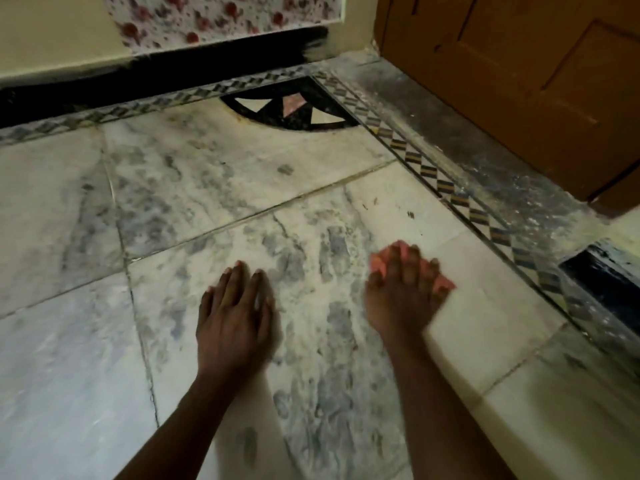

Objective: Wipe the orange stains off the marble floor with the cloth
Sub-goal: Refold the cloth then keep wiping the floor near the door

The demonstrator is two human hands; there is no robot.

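Observation:
My right hand point(403, 289) presses flat on a pink-orange cloth point(377, 265) against the marble floor point(207, 188), right of centre. The cloth shows only at the fingertips and beside the knuckles; the hand hides most of it and looks a little blurred. My left hand point(235, 306) lies palm down on the bare floor to its left, fingers together, holding nothing. The marble is white with grey veins and a pale dusty film. A few small dark specks point(410, 214) lie beyond the cloth. I cannot make out distinct orange stains.
A patterned tile border point(446, 185) runs diagonally on the right, with a dusty dark sill and a brown wooden door point(519, 81) behind it. A black-and-white fan inlay point(294, 109) sits at the far corner. A black skirting and a floral cloth point(214, 15) line the far wall.

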